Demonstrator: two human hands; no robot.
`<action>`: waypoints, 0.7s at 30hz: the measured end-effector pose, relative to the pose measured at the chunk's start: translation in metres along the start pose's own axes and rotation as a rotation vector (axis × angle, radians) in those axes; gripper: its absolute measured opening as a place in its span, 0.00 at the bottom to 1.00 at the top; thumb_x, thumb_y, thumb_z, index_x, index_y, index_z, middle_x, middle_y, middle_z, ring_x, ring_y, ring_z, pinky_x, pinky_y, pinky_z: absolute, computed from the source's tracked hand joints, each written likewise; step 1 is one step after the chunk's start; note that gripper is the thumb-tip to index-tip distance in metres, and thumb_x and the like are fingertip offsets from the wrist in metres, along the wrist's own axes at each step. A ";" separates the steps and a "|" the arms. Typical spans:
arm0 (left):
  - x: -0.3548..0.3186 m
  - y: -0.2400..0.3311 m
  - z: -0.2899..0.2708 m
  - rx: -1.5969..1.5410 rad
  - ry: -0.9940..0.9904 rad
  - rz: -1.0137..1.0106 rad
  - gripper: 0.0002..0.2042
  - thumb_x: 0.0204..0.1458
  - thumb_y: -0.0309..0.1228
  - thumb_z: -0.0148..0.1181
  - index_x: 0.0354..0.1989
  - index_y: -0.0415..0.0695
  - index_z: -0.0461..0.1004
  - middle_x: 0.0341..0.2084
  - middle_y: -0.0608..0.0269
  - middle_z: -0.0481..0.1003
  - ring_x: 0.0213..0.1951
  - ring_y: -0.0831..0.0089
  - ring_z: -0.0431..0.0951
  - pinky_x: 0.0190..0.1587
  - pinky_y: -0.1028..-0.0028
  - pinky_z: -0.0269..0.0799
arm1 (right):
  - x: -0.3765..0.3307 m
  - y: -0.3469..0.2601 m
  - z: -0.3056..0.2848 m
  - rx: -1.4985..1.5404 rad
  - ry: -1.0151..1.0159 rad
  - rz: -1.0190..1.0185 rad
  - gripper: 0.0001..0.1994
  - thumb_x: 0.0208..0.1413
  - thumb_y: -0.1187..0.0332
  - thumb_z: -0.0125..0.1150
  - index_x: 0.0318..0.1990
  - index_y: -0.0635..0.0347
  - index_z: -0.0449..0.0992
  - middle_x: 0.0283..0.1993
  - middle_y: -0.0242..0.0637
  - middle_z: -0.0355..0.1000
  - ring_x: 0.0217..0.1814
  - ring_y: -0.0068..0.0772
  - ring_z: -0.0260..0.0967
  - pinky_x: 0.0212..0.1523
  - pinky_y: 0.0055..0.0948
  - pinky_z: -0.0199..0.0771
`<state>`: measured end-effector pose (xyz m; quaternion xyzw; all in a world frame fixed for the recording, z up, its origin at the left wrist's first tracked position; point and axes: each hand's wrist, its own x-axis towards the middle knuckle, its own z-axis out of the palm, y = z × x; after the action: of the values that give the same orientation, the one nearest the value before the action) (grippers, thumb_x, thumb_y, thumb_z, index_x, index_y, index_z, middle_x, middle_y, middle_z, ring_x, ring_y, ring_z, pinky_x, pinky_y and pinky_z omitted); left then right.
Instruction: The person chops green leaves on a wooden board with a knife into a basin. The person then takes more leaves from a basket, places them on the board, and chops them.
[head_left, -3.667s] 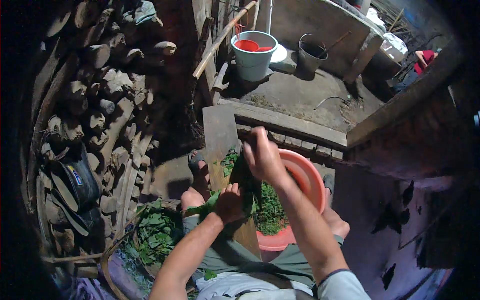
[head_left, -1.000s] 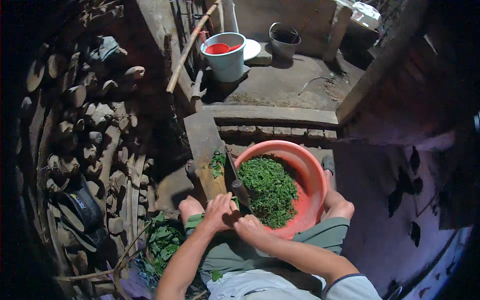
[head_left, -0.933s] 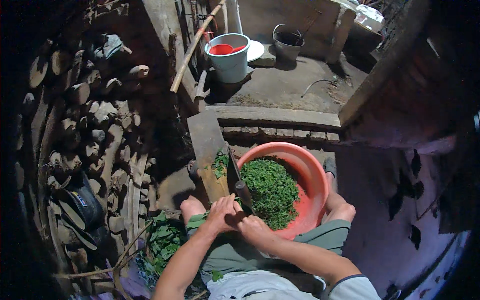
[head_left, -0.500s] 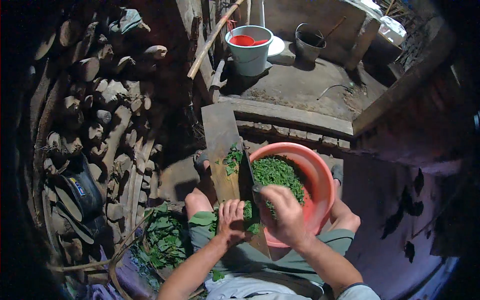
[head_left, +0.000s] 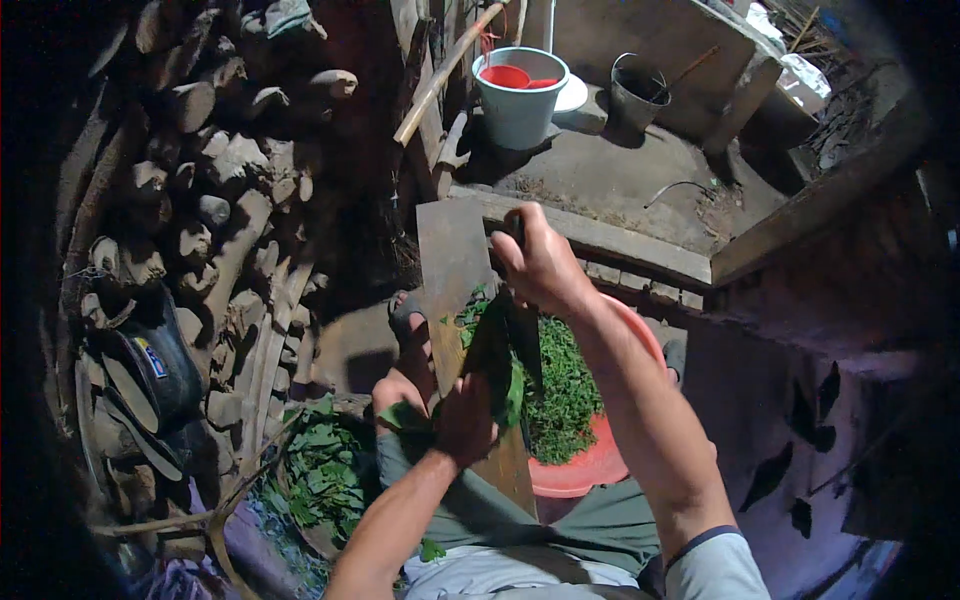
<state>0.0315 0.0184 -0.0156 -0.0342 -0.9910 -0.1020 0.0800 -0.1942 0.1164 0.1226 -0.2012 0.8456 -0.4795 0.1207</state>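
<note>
Both hands are working over the long wooden plank (head_left: 452, 262). I'm seeing the right hand (head_left: 540, 262) wrapping tight around the handle of a dark, flat-bladed knife (head_left: 522, 345), raised above the plank. The left hand (head_left: 466, 420) is clamping a bundle of limp green leaves (head_left: 508, 385) against the plank's near end. Just right of the plank, a round red plastic basin (head_left: 600, 465) is holding finely chopped greens (head_left: 562, 390). Left of it, loose whole leaves (head_left: 320, 470) are lying heaped.

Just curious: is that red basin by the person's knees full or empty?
Partly full: chopped greens heap inside the red basin, its inner wall bare near the rim.
</note>
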 end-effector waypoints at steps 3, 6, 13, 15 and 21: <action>0.037 -0.014 0.006 -0.117 -0.121 0.015 0.33 0.36 0.28 0.67 0.55 0.33 0.63 0.44 0.47 0.69 0.47 0.49 0.72 0.47 0.58 0.72 | 0.019 -0.001 -0.004 -0.047 0.031 -0.022 0.18 0.63 0.62 0.56 0.51 0.63 0.59 0.30 0.54 0.74 0.22 0.39 0.75 0.21 0.39 0.74; 0.043 -0.029 0.023 -0.120 -0.193 0.020 0.34 0.36 0.29 0.69 0.55 0.35 0.63 0.45 0.47 0.69 0.47 0.50 0.72 0.47 0.59 0.73 | -0.005 0.001 0.007 -0.021 0.068 -0.080 0.17 0.63 0.64 0.56 0.51 0.63 0.59 0.30 0.55 0.73 0.25 0.47 0.76 0.25 0.42 0.74; 0.046 -0.023 0.027 -0.188 -0.145 -0.075 0.30 0.40 0.31 0.66 0.54 0.37 0.63 0.45 0.48 0.70 0.50 0.48 0.72 0.52 0.56 0.71 | -0.147 0.045 0.060 -0.009 0.275 -0.350 0.22 0.56 0.77 0.61 0.56 0.63 0.61 0.44 0.55 0.71 0.43 0.58 0.75 0.44 0.44 0.76; 0.034 -0.042 0.035 -0.203 -0.173 -0.083 0.30 0.40 0.31 0.65 0.54 0.37 0.64 0.46 0.47 0.70 0.50 0.47 0.71 0.53 0.56 0.70 | -0.121 0.024 0.053 0.007 0.221 -0.324 0.20 0.57 0.75 0.60 0.55 0.62 0.60 0.41 0.57 0.71 0.43 0.57 0.75 0.42 0.44 0.76; 0.025 -0.009 -0.016 -0.258 -0.337 0.068 0.30 0.37 0.34 0.68 0.50 0.35 0.65 0.42 0.44 0.70 0.49 0.43 0.71 0.47 0.49 0.73 | -0.005 -0.008 -0.004 0.062 0.001 -0.014 0.20 0.59 0.71 0.59 0.53 0.67 0.58 0.34 0.66 0.72 0.42 0.69 0.72 0.40 0.52 0.72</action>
<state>0.0087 0.0070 0.0024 -0.0942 -0.9673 -0.2182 -0.0885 -0.1898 0.1177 0.1312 -0.2032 0.8288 -0.5065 0.1232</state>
